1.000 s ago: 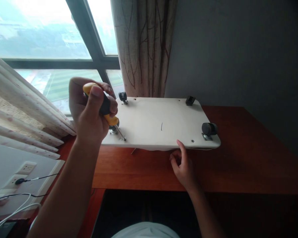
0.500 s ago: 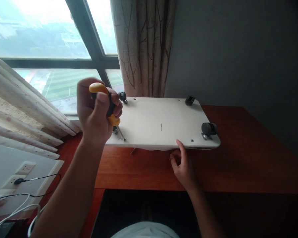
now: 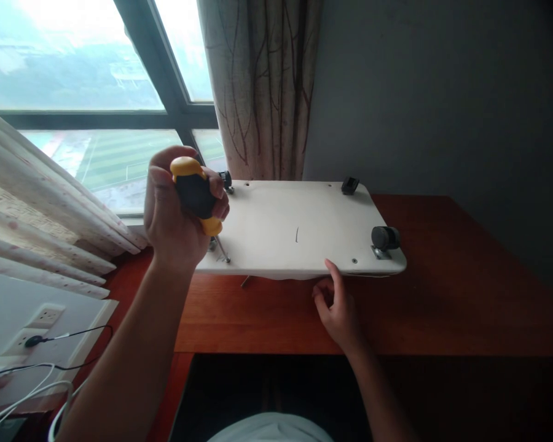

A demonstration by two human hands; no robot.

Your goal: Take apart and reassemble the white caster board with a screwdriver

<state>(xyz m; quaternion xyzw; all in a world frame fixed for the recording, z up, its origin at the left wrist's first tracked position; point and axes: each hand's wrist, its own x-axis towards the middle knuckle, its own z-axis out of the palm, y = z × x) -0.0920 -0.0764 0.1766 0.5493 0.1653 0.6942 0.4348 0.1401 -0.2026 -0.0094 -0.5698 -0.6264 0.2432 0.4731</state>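
Note:
My left hand [image 3: 177, 209] is closed around a screwdriver [image 3: 196, 195] with a yellow and black handle. Its metal shaft slants down to a screw near the front left corner of a white board [image 3: 267, 221]. The thumb lies along the near side of the palm, leaving the black middle of the handle in sight. At the board's front edge, my right hand [image 3: 338, 310] rests its outstretched index finger on the rim, while the other fingers curl loosely below. Casters stand up at the board's corners, including a front right caster [image 3: 386, 238]; the front left one is mostly hidden behind my left hand.
The board lies on a reddish-brown wooden table [image 3: 456, 288]. Behind it hang a patterned curtain [image 3: 267, 92] and a window [image 3: 96, 61]. Wall sockets [image 3: 37, 328] with a plug and cables are at the lower left. A thin metal piece [image 3: 246, 281] pokes out under the board's front edge.
My left thumb has shifted from across the screwdriver handle to the near side, exposing more black. The screwdriver stays at the same corner. My right hand keeps its place on the rim.

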